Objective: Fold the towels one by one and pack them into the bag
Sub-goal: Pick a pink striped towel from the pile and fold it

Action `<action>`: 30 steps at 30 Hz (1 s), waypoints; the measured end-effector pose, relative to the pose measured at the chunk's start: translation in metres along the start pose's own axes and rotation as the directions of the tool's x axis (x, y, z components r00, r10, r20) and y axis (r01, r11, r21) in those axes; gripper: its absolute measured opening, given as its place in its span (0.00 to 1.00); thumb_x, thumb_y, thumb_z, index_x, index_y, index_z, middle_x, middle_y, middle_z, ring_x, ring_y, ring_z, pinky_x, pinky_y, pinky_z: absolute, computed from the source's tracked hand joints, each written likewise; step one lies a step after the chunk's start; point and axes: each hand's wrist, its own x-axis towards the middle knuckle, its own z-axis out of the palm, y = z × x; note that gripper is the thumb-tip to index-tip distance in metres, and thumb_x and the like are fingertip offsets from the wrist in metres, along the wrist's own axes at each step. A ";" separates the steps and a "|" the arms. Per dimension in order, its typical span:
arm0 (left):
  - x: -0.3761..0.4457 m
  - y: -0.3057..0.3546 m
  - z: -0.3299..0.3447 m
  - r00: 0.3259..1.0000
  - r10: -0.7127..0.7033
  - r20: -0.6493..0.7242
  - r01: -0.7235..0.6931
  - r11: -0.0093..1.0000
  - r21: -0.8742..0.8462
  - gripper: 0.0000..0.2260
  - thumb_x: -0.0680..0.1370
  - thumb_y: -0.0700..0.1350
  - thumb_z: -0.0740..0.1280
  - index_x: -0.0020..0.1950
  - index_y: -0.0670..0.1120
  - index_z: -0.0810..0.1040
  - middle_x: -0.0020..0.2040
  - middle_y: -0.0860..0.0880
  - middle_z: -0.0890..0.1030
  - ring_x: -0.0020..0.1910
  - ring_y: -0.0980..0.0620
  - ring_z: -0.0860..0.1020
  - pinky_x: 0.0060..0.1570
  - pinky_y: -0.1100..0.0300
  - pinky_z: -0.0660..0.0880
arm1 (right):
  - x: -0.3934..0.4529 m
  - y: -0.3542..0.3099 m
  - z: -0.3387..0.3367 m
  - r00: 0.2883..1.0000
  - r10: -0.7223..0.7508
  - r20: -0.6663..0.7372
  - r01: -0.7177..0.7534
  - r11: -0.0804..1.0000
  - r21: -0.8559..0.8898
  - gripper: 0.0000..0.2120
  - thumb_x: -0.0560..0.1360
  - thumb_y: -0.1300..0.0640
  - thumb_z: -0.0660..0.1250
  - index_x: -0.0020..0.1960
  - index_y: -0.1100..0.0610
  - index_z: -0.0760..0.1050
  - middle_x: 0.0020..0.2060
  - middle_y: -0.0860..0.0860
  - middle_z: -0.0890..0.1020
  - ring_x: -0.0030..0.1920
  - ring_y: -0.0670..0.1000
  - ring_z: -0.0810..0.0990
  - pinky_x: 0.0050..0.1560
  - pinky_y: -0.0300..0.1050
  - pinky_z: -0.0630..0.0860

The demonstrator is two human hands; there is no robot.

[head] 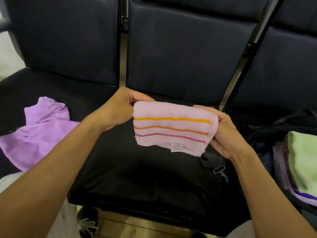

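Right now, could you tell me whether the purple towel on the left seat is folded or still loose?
Loose. The purple towel lies crumpled and spread unevenly on the seat, with no neat edges.

The light here is soft and fairly dim, coming from above, so my forearms look evenly lit. The black seat cushion point(137, 169) swallows most detail and shows only a faint sheen near its front edge. The pink striped towel point(173, 127) is the brightest thing and reads sharp enough to show its label. Toward the edges the wide lens bends the chair backs point(188, 54), and the green towel point(303, 160) at far right smears soft.
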 end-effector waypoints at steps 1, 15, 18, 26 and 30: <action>0.001 -0.001 -0.001 0.999 0.015 -0.036 -0.015 1.000 -0.001 0.15 0.71 0.36 0.71 0.47 0.57 0.85 0.44 0.58 0.86 0.49 0.58 0.83 0.45 0.67 0.79 | 0.000 0.000 -0.001 1.000 -0.013 -0.008 0.013 1.000 0.002 0.12 0.71 0.61 0.68 0.48 0.51 0.86 0.45 0.55 0.86 0.44 0.54 0.86 0.37 0.46 0.84; 0.011 -0.015 0.002 0.921 -0.014 -0.388 0.010 1.000 -0.012 0.09 0.74 0.32 0.70 0.43 0.45 0.76 0.40 0.49 0.81 0.42 0.54 0.82 0.46 0.61 0.79 | 0.000 0.000 -0.006 0.996 -0.086 0.038 0.084 0.996 0.035 0.11 0.68 0.65 0.69 0.42 0.52 0.86 0.45 0.52 0.86 0.47 0.52 0.85 0.39 0.43 0.83; 0.010 -0.015 0.002 0.929 -0.069 -0.364 0.044 0.996 -0.075 0.06 0.76 0.35 0.69 0.43 0.45 0.80 0.39 0.51 0.83 0.41 0.56 0.82 0.45 0.64 0.78 | 0.000 0.000 -0.007 0.996 -0.085 0.037 0.082 0.994 0.067 0.10 0.64 0.62 0.72 0.43 0.52 0.86 0.45 0.52 0.86 0.47 0.51 0.85 0.39 0.42 0.83; 0.004 0.001 0.012 0.973 -0.214 -0.087 0.179 0.937 -0.300 0.12 0.82 0.45 0.59 0.53 0.50 0.82 0.47 0.51 0.85 0.50 0.53 0.83 0.56 0.57 0.79 | -0.001 -0.001 -0.008 0.996 -0.070 0.052 0.057 0.973 0.223 0.10 0.62 0.60 0.73 0.43 0.51 0.87 0.45 0.52 0.85 0.47 0.52 0.85 0.40 0.46 0.84; 0.007 0.004 0.012 0.969 -0.244 -0.041 0.193 0.850 -0.491 0.16 0.83 0.52 0.55 0.61 0.49 0.79 0.57 0.49 0.83 0.57 0.50 0.81 0.55 0.56 0.79 | 0.000 0.000 -0.009 0.994 -0.082 0.065 0.060 0.956 0.288 0.12 0.62 0.61 0.73 0.44 0.52 0.87 0.43 0.52 0.85 0.47 0.51 0.85 0.41 0.44 0.84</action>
